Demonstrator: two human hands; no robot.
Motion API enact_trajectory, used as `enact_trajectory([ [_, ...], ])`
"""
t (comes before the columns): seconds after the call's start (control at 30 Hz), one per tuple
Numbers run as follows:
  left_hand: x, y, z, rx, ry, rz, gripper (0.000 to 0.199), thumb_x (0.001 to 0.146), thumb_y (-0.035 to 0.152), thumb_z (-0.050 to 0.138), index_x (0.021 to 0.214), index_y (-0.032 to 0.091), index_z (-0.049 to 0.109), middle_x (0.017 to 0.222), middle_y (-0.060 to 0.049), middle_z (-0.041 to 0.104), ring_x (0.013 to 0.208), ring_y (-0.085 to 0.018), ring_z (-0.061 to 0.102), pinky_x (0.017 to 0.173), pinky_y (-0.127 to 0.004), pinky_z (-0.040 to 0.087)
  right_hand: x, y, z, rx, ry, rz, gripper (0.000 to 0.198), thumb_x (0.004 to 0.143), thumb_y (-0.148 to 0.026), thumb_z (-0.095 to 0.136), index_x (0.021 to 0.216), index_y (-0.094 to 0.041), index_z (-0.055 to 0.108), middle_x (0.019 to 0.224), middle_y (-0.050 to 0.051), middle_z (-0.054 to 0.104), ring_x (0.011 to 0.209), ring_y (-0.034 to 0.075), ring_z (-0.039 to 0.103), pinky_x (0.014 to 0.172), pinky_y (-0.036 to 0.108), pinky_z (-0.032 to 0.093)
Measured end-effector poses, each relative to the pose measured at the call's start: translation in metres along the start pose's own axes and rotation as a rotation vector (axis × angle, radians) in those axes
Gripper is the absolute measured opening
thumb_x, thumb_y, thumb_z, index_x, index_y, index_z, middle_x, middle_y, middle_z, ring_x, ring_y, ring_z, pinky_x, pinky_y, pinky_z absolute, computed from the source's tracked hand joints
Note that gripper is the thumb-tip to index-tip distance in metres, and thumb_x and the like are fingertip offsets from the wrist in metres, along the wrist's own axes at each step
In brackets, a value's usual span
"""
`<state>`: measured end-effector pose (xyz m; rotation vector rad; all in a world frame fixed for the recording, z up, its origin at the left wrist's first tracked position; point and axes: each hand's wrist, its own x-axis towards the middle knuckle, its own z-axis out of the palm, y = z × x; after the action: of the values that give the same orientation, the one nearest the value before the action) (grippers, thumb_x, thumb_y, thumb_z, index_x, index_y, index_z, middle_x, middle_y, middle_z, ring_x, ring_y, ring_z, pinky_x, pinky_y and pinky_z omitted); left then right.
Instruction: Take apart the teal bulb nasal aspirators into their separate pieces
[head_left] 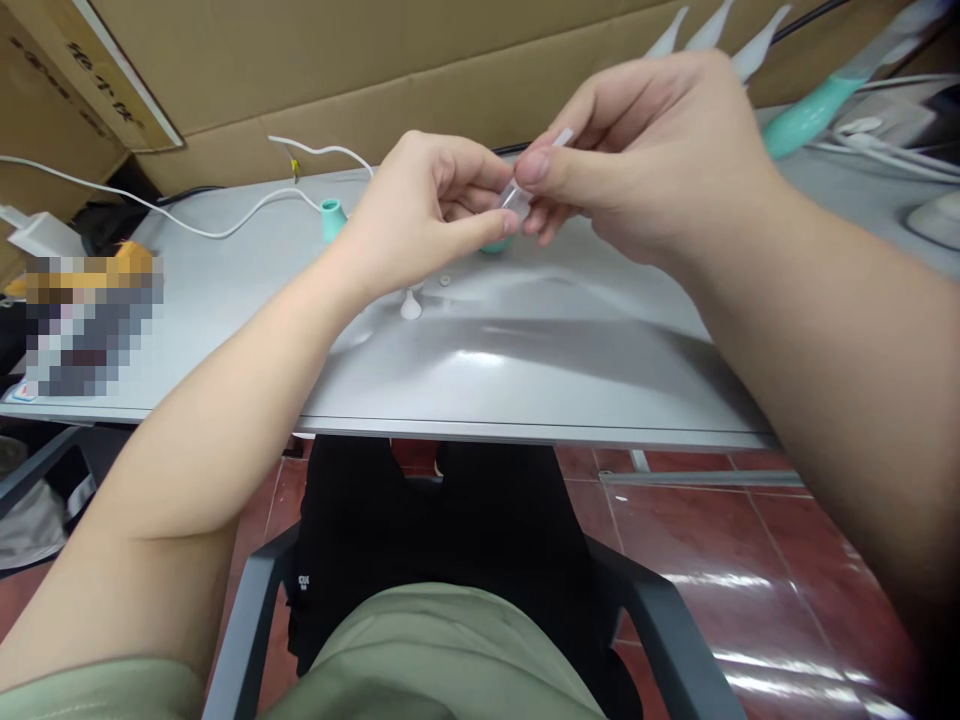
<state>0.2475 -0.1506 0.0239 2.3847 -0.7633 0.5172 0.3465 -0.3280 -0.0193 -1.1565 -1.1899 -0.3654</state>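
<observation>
My left hand (439, 195) pinches the wider lower part of a small translucent plastic nozzle-like piece (516, 200) between thumb and fingers. Closed on its narrow upper end is my right hand (637, 150), with the thin tip sticking out past the thumb. Just behind my left fingertips, a teal part (493, 246) shows low on the table, mostly covered. A teal tapered piece (332, 220) stands beside my left wrist. Below the left hand lie a small white funnel-shaped piece (411, 306) and a tiny white disc (445, 281).
Behind the grey table (480, 385) rises a cardboard wall (300, 80). At the back right are several white pointed nozzles (705, 25), a teal device with a clear tip (810, 115) and white cables. A white cord (217, 235) and a blurred-out item (90, 320) lie at left.
</observation>
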Motion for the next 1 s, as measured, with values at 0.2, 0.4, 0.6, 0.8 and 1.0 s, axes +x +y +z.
enact_trajectory([
  [0.2, 0.000, -0.004, 0.000, 0.079, -0.088, 0.013, 0.039, 0.089, 0.027, 0.062, 0.119, 0.005, 0.075, 0.111, -0.005, 0.077, 0.101, -0.005, 0.072, 0.088, -0.016, 0.056, 0.003, 0.004, -0.008, -0.005, -0.078, 0.099, 0.058, 0.057, -0.059, 0.101, 0.066, -0.015, 0.065, 0.061, 0.004, 0.063, 0.053, 0.012, 0.063, 0.046, 0.020, 0.052],
  [0.4, 0.001, -0.013, -0.007, 0.076, -0.015, 0.016, 0.030, 0.086, 0.024, 0.072, 0.111, 0.008, 0.075, 0.112, -0.004, 0.078, 0.100, -0.005, 0.075, 0.090, -0.016, 0.060, 0.005, -0.003, -0.018, 0.091, 0.002, 0.223, 0.061, 0.044, -0.056, 0.105, 0.066, -0.015, 0.066, 0.068, 0.004, 0.067, 0.048, 0.013, 0.059, 0.040, 0.025, 0.048],
  [0.6, 0.002, -0.019, -0.014, 0.079, 0.101, 0.054, 0.032, 0.083, 0.027, 0.074, 0.106, 0.005, 0.074, 0.107, -0.011, 0.078, 0.087, -0.006, 0.074, 0.071, -0.016, 0.052, 0.006, 0.001, -0.034, -0.371, -0.410, 0.196, 0.056, 0.058, -0.065, 0.097, 0.079, -0.014, 0.083, 0.066, 0.009, 0.066, 0.052, 0.010, 0.061, 0.048, 0.014, 0.047],
  [0.8, 0.009, -0.025, -0.005, 0.152, 0.069, 0.043, 0.035, 0.079, 0.030, 0.073, 0.107, 0.010, 0.071, 0.102, -0.007, 0.073, 0.082, -0.004, 0.065, 0.071, -0.021, 0.049, 0.006, 0.010, -0.017, -0.767, -0.599, 0.399, 0.029, 0.066, -0.039, 0.095, 0.083, -0.018, 0.084, 0.066, -0.002, 0.066, 0.051, 0.004, 0.058, 0.043, 0.011, 0.041],
  [1.0, 0.010, -0.029, -0.003, 0.243, 0.058, -0.018, 0.035, 0.080, 0.036, 0.076, 0.106, 0.013, 0.072, 0.100, -0.005, 0.074, 0.083, -0.002, 0.061, 0.077, -0.019, 0.051, 0.005, 0.016, -0.028, -0.714, -0.665, 0.311, 0.039, 0.065, -0.039, 0.098, 0.092, -0.015, 0.085, 0.073, 0.001, 0.070, 0.055, 0.007, 0.063, 0.043, 0.012, 0.043],
])
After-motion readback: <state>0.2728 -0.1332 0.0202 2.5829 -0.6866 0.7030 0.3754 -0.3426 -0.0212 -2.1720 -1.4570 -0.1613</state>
